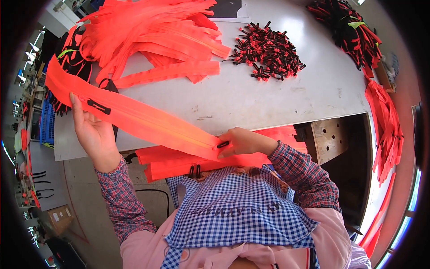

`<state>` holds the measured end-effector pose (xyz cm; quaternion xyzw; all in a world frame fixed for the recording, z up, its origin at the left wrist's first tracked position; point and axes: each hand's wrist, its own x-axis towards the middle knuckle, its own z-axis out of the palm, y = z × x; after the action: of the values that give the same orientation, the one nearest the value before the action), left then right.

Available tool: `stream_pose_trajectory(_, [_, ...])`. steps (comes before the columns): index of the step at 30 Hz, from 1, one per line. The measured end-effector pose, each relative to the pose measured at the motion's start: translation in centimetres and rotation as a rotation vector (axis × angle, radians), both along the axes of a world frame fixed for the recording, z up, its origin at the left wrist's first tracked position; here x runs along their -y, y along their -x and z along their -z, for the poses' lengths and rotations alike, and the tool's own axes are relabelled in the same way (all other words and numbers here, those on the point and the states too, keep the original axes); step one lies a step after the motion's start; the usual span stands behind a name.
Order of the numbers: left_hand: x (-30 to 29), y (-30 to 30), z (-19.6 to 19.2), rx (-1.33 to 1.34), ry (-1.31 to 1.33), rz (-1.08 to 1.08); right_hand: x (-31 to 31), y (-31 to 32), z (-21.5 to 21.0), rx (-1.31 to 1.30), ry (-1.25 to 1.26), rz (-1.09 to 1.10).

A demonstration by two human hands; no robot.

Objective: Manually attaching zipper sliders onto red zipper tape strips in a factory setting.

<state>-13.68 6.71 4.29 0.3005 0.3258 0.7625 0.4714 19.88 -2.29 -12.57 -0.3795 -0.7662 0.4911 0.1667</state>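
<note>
A long bright orange zipper [148,123] stretches slantwise between my hands, above the table's near edge. My left hand [96,136] grips its far left part, thumb on top and fingers beneath. Beside that thumb a black rectangular piece [99,107] lies on the zipper. My right hand [246,142] is closed on the zipper's nearer end, by a small black zipper pull [223,145]; some of its fingers are hidden. More orange zippers [174,167] with black pulls lie across my lap, below the held one.
On the white table [179,105] lie a large heap of orange zipper strips [152,33] and a pile of small black-and-orange zipper pulls [268,51]. Black-and-orange bundles [347,33] sit at the far right corner. Orange strips [385,130] hang off the right edge, near an open wooden compartment [330,138].
</note>
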Motion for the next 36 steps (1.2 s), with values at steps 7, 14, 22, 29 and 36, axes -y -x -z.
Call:
stream_pose_trajectory(7, [3.7, -3.0, 12.5, -0.007, 0.619, 0.51, 0.3, 0.7, -3.6, -0.085, 0.143, 0.187])
stream_pose_trajectory(14, [9.8, -10.6, 14.3, 0.114, 0.728, 0.867, -0.4, 3.1, -4.1, -0.04, 0.216, 0.273])
stream_pose_trajectory(22, [8.2, -10.9, 14.0, 0.188, 0.688, 0.727, 0.1, 4.6, -3.9, -0.241, 0.184, 0.456])
stream_pose_trajectory(29, [6.9, -11.3, 14.7, 0.213, 0.671, 0.698, -0.1, 4.4, -5.5, -0.09, 0.115, 0.501])
stream_pose_trajectory(36, [6.9, -11.8, 15.3, 0.21, 0.643, 0.731, 0.5, 3.9, -5.3, -0.092, 0.206, 0.543])
